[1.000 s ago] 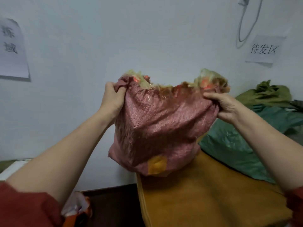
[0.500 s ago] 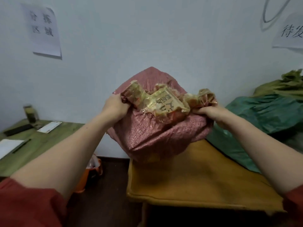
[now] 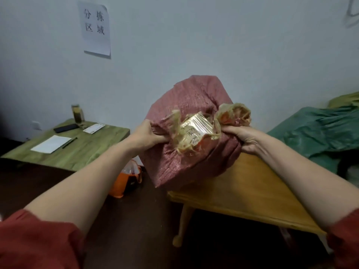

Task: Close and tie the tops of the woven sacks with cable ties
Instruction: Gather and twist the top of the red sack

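Note:
A pink-red woven sack point(image 3: 190, 156) lies tipped toward me on the left end of a yellow wooden table point(image 3: 250, 193), its mouth facing me. The mouth shows a crumpled yellowish plastic liner point(image 3: 194, 133) with printed lettering. My left hand point(image 3: 147, 134) grips the left edge of the sack's mouth. My right hand point(image 3: 240, 136) grips the right edge, bunching fabric and liner. No cable tie is visible.
A green woven sack point(image 3: 318, 133) lies on the right, behind the table. A green-topped side table point(image 3: 81, 150) at left carries paper, a pen, a phone and a jar. An orange container point(image 3: 126, 181) sits on the dark floor between the tables.
The sack has tipped from upright toward me, so its open mouth and liner now face the camera. Both hands kept their grip on the edges. My view swung left and down.

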